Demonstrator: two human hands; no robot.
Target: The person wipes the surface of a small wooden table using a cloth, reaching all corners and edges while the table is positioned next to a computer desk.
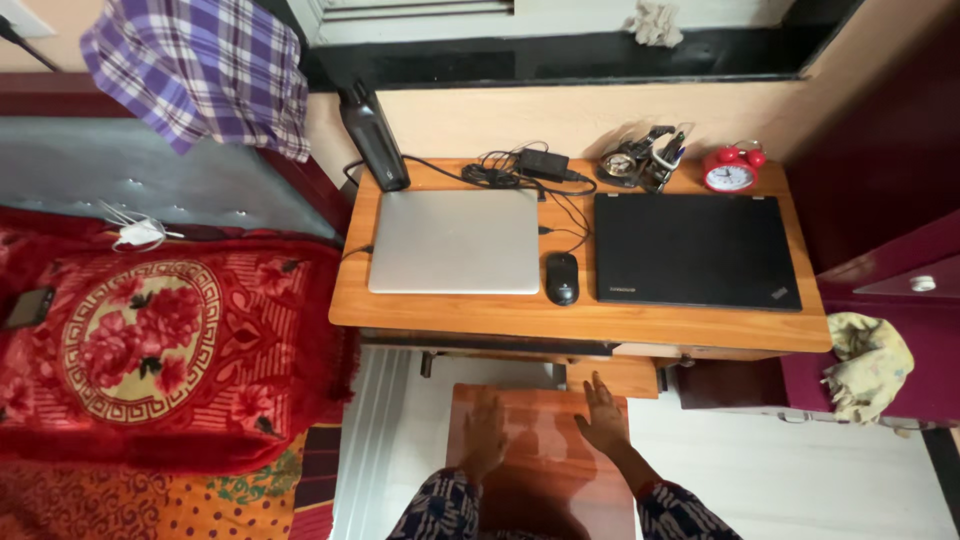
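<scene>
1. Left of frame: red floral blanket (150, 350) on bed; phone (28, 307) at far left edge; white charger (138, 233) above it; purple checked cloth (205, 70) hangs upper left.
2. Lower ctr: left hand (484, 438) and right hand (604, 418), both open, fingers spread, palms flat on a reddish wooden board (545, 470); hands apart, gripping nothing.
3. Ctr: wooden desk (580, 325) w/ black bottle (374, 135), closed silver laptop (455, 241), black mouse (561, 277), power adapter (543, 163).
4. Right: closed black laptop (695, 250), red alarm clock (731, 170); yellow cloth (868, 362) at lower right.
</scene>
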